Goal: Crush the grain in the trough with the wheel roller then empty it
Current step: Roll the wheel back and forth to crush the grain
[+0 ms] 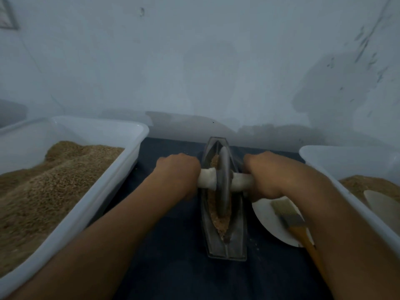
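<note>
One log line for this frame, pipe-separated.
phase: crushing | left hand + right hand: grip wheel roller handles | grain in trough | emptying: not yet

We are counting two bare hands, the left hand (178, 172) and the right hand (263, 173), each gripping one end of a single white axle handle (206, 178). We are seeing one dark grey metal wheel roller (224, 182) standing in one narrow, boat-shaped grey metal trough (226, 245), which is holding one strip of brown crushed grain (213, 205). We are counting two white rectangular plastic tubs, one on the left (97, 191) and one on the right (346, 169), each holding a brown heap. We are also finding one round white plate (268, 219) carrying one flat brush with a yellow wooden handle (287, 215).
</note>
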`<state>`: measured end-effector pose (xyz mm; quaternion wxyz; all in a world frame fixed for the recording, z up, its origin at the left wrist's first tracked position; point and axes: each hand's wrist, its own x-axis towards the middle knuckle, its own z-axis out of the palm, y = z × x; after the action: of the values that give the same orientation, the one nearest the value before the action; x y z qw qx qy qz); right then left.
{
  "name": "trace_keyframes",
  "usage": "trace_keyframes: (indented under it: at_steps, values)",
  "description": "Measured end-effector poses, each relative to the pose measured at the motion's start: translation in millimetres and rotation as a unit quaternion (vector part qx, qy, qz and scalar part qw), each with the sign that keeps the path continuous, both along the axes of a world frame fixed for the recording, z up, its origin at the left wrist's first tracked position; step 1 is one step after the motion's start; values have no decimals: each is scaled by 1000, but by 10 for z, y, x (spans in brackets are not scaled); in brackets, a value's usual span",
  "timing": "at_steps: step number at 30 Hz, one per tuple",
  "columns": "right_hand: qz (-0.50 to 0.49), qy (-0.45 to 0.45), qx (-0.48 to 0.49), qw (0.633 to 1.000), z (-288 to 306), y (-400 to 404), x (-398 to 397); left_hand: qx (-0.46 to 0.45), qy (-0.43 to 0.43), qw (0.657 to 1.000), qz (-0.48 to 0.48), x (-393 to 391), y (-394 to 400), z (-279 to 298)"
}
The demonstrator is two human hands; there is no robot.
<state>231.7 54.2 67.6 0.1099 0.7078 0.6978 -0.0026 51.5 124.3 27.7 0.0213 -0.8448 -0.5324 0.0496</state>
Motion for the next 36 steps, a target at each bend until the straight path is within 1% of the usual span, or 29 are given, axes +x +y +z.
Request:
trace_keyframes:
  at_steps: [2,4,9,12,14,17,19,22,25,27,29,32,36]
  values:
    - [11,-2,-36,999,67,-69,30,-7,11,1000,0,12,-88,52]
    - [22,4,-52,998,118,-123,50,-16,21,1000,4,18,-150,105]
    - [42,7,-53,998,176,-174,73,-42,49,998,-3,14,-189,161]
    - [43,34,-35,998,165,-141,112,-42,34,998,-9,1,-128,119]
    - [40,58,-25,997,146,-91,166,-13,9,1000,-18,2,-73,77]
    - [29,114,-11,993,98,4,279,78,-35,996,-37,6,26,-18]
    - [35,136,9,990,47,79,362,138,-55,988,-50,16,108,-105]
    - [38,139,75,987,-96,218,463,218,-66,973,-50,35,219,-230]
    - [41,140,148,978,-274,352,496,268,-85,958,-59,61,268,-310]
    - [52,135,175,974,-379,404,501,299,-92,947,-70,59,283,-335]
    - [42,130,182,974,-449,421,515,337,-89,934,-75,59,280,-349]
    - [21,144,166,975,-477,405,541,344,-78,933,-72,89,223,-296]
    - [20,150,148,977,-303,326,509,271,-59,961,-27,86,147,-165]
